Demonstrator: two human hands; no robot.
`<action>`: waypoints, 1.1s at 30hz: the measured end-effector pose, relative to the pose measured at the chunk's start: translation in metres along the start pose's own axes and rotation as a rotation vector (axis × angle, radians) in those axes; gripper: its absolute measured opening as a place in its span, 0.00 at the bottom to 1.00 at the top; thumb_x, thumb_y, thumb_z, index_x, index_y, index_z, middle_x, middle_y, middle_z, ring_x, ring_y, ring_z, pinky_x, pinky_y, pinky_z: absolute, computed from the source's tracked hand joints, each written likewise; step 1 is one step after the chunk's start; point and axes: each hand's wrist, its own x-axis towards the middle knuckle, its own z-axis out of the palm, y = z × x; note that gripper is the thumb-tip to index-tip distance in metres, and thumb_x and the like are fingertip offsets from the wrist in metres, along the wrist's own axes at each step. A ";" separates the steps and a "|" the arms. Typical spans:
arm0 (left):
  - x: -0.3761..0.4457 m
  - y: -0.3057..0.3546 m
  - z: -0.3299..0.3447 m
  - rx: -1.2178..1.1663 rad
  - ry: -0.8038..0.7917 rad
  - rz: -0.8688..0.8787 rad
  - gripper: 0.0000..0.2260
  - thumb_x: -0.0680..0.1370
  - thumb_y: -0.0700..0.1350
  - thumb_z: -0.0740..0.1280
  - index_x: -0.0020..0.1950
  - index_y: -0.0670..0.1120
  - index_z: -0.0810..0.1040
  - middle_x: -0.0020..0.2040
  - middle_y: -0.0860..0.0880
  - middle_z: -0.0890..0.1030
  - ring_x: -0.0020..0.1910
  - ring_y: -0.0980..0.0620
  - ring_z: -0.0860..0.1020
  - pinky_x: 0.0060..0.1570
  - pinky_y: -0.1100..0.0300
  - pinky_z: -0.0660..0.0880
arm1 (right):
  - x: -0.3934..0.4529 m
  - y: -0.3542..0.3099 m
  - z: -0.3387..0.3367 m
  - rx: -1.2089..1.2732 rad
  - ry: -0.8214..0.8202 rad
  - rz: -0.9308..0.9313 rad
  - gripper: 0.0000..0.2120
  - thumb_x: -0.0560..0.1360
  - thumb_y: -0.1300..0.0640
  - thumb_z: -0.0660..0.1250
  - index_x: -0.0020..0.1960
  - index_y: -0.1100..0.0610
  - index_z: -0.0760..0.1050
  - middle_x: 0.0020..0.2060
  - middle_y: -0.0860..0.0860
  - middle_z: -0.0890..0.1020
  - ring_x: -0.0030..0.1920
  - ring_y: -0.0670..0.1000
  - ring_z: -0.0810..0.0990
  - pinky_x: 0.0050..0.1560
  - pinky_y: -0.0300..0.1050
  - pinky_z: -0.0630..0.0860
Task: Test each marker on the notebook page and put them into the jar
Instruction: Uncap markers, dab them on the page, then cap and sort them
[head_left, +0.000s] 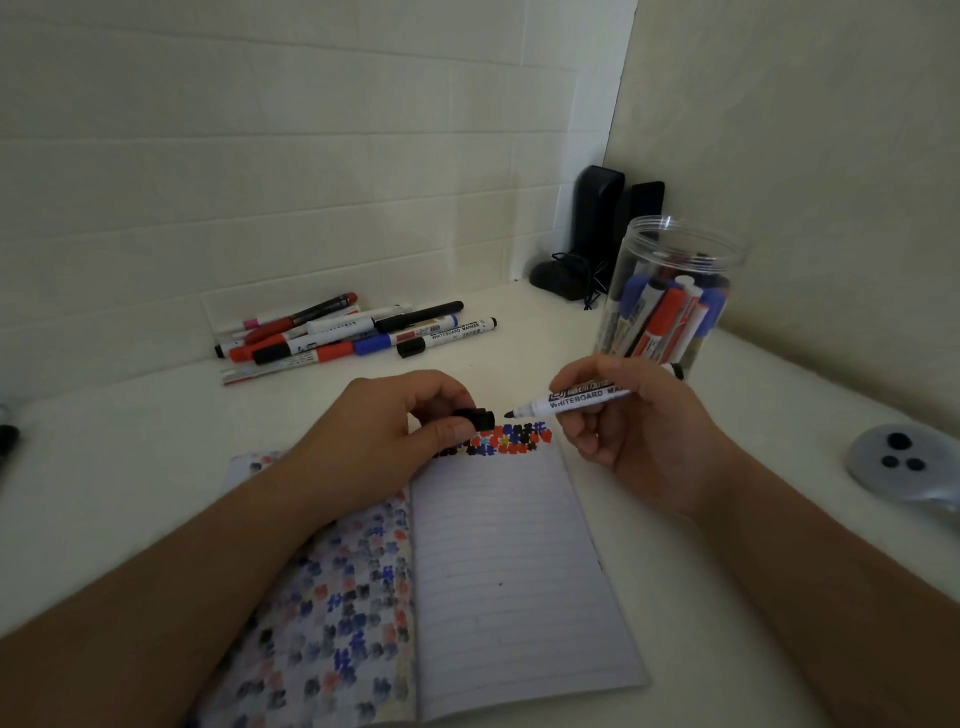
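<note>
White tabletop (519, 332) carries everything we see in the head view. Our right hand (631, 415) grips an uncapped black whiteboard marker (582, 399) around its barrel, fingers curled, with the bare tip pointing left just above the top edge of the open notebook (498, 571). Our left hand (395, 431) pinches the black cap (477, 419) between thumb and forefinger, the cap's open end facing the marker tip and lying just beside it, the two apart. Beneath them, a band of red, blue and black test marks (511, 440) runs along the top of the lined right-hand page; the rest of that page is largely unmarked, while the left-hand page shows many faded blotches in the same colours. Our left forearm lies across the left-hand page. Behind the right hand stands the clear plastic jar (670, 296), upright and lidless, holding several markers with blue, red and white parts leaning inside it. Well apart to the left, near the wall, a loose pile of markers (353, 332) lies on the tabletop, with red, blue, black and pink caps visible. Two dark upright objects (613, 218) with a cable occupy the far corner, and a grey controller (898, 462) with dark buttons rests at the right edge.
</note>
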 end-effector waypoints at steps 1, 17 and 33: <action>0.000 0.001 0.000 0.005 -0.003 0.002 0.06 0.78 0.51 0.71 0.55 0.59 0.81 0.46 0.61 0.84 0.40 0.71 0.77 0.40 0.76 0.69 | 0.000 0.001 0.000 -0.004 -0.005 0.006 0.15 0.76 0.51 0.62 0.47 0.58 0.84 0.35 0.55 0.80 0.35 0.50 0.74 0.36 0.41 0.71; 0.001 -0.002 0.001 -0.022 0.135 -0.025 0.06 0.75 0.50 0.75 0.50 0.58 0.83 0.42 0.65 0.84 0.44 0.65 0.81 0.44 0.75 0.74 | 0.000 0.001 0.019 -0.257 0.157 -0.070 0.12 0.83 0.58 0.66 0.41 0.57 0.74 0.41 0.63 0.86 0.23 0.53 0.72 0.25 0.38 0.65; 0.008 -0.006 0.002 -0.040 0.247 0.038 0.10 0.75 0.42 0.76 0.48 0.57 0.83 0.43 0.62 0.84 0.45 0.63 0.82 0.46 0.74 0.74 | -0.013 -0.005 0.023 -0.233 -0.073 0.035 0.09 0.79 0.57 0.71 0.58 0.57 0.80 0.56 0.61 0.85 0.44 0.54 0.81 0.37 0.40 0.72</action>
